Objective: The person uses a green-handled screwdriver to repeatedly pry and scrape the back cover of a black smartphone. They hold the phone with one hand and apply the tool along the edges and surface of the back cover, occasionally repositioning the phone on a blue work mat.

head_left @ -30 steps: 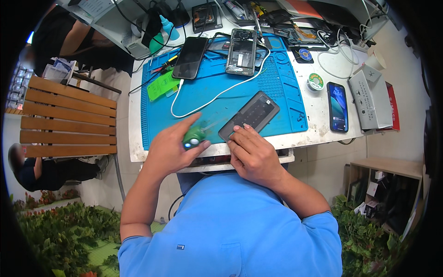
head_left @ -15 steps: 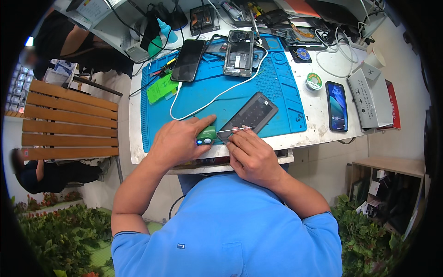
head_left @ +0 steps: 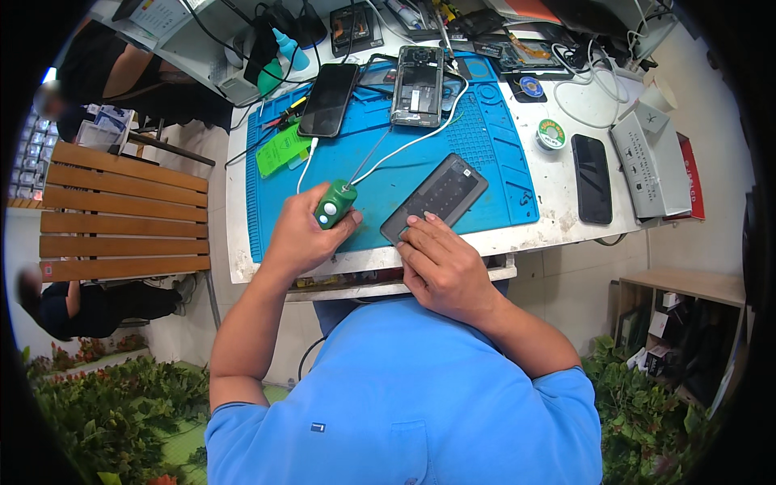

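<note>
My left hand (head_left: 305, 236) is closed round the green handle of a tool (head_left: 335, 204) with two pale round spots. Its thin metal rod points away from me, over the blue mat (head_left: 380, 174). To the right, my right hand (head_left: 440, 267) grips the near end of a dark, flat phone panel (head_left: 436, 194), fingertips on top. The panel lies slanted on the mat, with small marks on its face and a white label at its far corner. The tool's rod is apart from the panel. The thumb of my right hand is mostly hidden.
Farther back lie a black phone (head_left: 329, 101) and an opened phone (head_left: 418, 87), with a white cable (head_left: 388, 164) crossing the mat. A green box (head_left: 283, 151) sits at left. At right are a round tin (head_left: 551, 136), a dark-screened phone (head_left: 592, 179) and a white box (head_left: 643, 166).
My left hand has drawn back leftward, and the tool's rod has swung from across the panel to pointing away from me. The screen of the phone at right has gone dark.
</note>
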### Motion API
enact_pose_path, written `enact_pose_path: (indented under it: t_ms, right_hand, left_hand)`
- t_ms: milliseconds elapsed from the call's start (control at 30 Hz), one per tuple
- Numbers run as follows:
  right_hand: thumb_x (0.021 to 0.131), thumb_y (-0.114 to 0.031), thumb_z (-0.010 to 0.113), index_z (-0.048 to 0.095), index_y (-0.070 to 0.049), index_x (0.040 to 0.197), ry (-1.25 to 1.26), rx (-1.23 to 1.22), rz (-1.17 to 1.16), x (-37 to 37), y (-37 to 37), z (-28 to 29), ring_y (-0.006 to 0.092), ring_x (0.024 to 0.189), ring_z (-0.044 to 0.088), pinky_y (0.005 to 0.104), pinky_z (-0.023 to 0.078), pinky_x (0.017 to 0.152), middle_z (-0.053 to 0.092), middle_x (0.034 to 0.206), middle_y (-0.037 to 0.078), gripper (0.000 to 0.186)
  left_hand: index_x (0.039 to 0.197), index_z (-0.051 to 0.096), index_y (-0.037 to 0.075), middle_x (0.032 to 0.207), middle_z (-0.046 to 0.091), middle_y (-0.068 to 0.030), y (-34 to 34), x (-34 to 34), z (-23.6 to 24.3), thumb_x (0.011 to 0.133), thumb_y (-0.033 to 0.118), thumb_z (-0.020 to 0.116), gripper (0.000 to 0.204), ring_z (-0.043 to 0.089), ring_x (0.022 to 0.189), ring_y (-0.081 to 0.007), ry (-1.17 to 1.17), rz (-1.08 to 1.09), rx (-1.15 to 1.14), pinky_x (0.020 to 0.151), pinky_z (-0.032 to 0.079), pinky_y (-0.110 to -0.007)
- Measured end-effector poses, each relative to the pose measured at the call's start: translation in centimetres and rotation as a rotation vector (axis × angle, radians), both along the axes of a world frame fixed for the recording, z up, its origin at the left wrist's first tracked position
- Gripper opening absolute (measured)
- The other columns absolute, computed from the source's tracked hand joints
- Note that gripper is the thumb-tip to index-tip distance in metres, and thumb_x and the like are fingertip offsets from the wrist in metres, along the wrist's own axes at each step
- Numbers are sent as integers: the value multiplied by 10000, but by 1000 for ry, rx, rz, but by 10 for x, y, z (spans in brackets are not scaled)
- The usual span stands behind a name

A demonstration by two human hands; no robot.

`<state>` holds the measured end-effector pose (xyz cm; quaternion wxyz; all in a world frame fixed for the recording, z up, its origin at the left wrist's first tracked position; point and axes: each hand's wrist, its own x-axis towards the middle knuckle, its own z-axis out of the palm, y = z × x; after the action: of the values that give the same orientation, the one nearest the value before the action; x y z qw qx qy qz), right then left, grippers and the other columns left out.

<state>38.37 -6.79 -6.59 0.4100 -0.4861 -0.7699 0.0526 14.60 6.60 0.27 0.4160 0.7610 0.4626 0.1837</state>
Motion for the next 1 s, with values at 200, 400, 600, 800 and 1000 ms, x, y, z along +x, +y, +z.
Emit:
enact_pose_path:
  t_ms: [200, 400, 600, 800, 1000]
  right_hand:
    - [860, -35, 826, 804, 33, 1130, -15, 9, 11, 1, 0, -2, 384, 1328, 778, 543, 595, 1242, 799, 1243, 184, 280]
    - [870, -32, 826, 793, 34, 1129, -10, 8, 14, 1, 0, 1, 390, 1328, 775, 547, 597, 1239, 790, 1242, 192, 270]
    - [885, -44, 839, 787, 43, 1175, -2, -13, 17, 3, -1, 1, 417, 1398, 730, 560, 577, 1261, 763, 1320, 213, 307]
    - [915, -88, 850, 788, 45, 1263, -40, -69, 54, 13, 3, 16, 433, 1489, 674, 585, 509, 1329, 750, 1392, 220, 378]
    - [976, -186, 879, 792, 38, 1304, -137, -94, 128, 24, 4, 8, 424, 1503, 675, 569, 525, 1317, 761, 1421, 221, 407]
  left_hand:
    - [1021, 763, 17, 826, 731, -14, -5, -9, -2, 972, 183, 948, 253, 622, 763, -99, 35, 1, 62, 704, 517, -336]
    - [1210, 755, -7, 923, 755, -89, -13, -9, 17, 1023, 301, 897, 387, 684, 857, -161, 108, -12, 38, 788, 546, -366]
    - [1387, 694, -6, 1105, 797, -245, -29, -24, 20, 1120, 360, 754, 457, 791, 995, -419, 171, -69, 8, 896, 600, -482]
    - [1357, 731, -8, 1183, 779, -242, -45, -40, 19, 1088, 300, 792, 414, 782, 1062, -429, 147, -35, 99, 927, 609, -483]
    - [1289, 803, 2, 1175, 771, -189, -57, -45, 28, 1048, 266, 839, 359, 784, 1018, -397, 199, 47, 136, 882, 618, -447]
